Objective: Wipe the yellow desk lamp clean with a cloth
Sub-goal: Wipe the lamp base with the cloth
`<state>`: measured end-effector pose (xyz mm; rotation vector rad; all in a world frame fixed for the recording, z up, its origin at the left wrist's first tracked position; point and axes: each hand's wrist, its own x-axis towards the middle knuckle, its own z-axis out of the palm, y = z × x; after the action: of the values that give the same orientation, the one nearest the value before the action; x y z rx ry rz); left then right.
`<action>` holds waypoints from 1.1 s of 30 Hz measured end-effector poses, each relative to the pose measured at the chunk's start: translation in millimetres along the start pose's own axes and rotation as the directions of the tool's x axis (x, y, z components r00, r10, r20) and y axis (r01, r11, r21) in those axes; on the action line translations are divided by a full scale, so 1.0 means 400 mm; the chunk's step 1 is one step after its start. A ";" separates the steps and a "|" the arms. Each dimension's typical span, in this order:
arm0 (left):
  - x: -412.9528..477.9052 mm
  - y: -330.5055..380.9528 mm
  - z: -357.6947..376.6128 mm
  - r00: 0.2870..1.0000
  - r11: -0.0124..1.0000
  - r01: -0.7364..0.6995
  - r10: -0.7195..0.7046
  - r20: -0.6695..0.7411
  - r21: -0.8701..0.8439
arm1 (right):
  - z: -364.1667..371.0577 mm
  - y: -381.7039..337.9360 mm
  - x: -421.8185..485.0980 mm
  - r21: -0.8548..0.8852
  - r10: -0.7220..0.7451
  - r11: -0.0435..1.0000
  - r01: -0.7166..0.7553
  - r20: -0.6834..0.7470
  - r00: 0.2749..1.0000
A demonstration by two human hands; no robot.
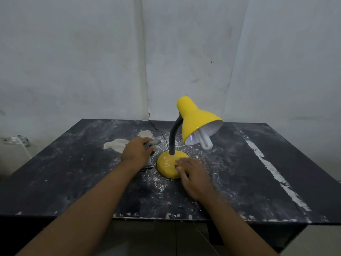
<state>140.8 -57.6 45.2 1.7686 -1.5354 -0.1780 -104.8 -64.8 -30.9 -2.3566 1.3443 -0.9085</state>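
While our left hand (137, 153) grips the grey cloth (149, 145) just left of the base (168, 163), our right hand (193, 175) rests flat, fingers straight, on that base. We see the yellow desk lamp (197, 121) standing mid-table (73, 172), neck (174, 135) upright, shade pointing down-right toward us.

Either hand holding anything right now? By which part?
Left hand grips the grey cloth around its bunched middle. Right hand rests flat on the yellow lamp's base, holding nothing.
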 end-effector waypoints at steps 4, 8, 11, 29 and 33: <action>0.045 0.002 0.051 0.967 0.989 -0.145 0.134 0.215 0.034 | -0.006 -0.001 -0.002 0.064 0.009 0.998 -0.006 -0.052 0.999; 0.058 0.004 0.097 0.917 0.979 -0.162 0.103 0.386 0.124 | -0.008 0.000 -0.007 0.088 -0.012 0.996 0.018 -0.065 0.998; 0.058 -0.005 0.093 0.885 0.959 -0.232 0.139 0.444 0.162 | -0.003 0.002 -0.005 0.095 -0.018 0.995 0.024 -0.067 0.998; 0.062 -0.031 0.015 0.879 0.925 -0.323 0.214 0.426 0.201 | -0.010 -0.003 -0.010 0.119 -0.027 0.992 0.040 -0.109 0.994; 0.050 -0.028 0.023 0.871 0.919 -0.351 0.250 0.423 0.180 | -0.012 -0.005 -0.009 0.143 -0.002 0.990 0.015 -0.093 0.996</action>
<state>149.7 -79.9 39.4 1.7208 -2.1932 -0.1955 -107.8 -60.3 -27.3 -2.2380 1.2580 -1.0912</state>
